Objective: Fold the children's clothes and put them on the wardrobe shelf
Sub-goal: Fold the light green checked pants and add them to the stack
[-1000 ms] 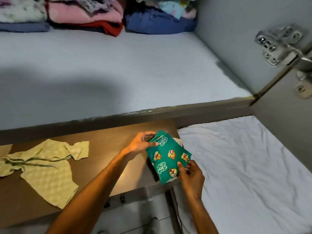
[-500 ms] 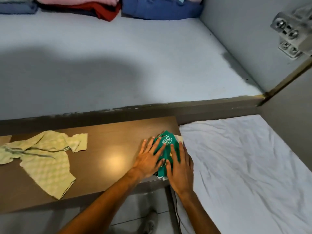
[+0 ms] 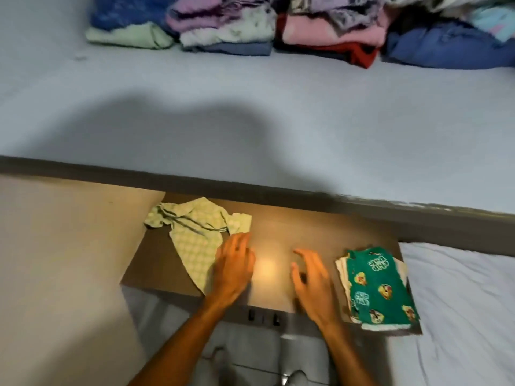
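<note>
Left hand (image 3: pixel 233 270) flat, fingers spread, resting on the lower right edge of the pale green checked baby shirt (image 3: pixel 195 236), gripping nothing. Right hand (image 3: pixel 310 280) loose and open just above the brown board (image 3: pixel 306 221), empty, well clear of cloth. At 3 o'clock of that hand, folded green cartoon-print garment (image 3: pixel 380 286) lying atop a small stack at the board's right end. At 12 o'clock, far back on the grey wardrobe shelf (image 3: pixel 250 112), folded clothes piles (image 3: pixel 328 32) in a row. White sheet (image 3: pixel 468 302) at 4 o'clock.
</note>
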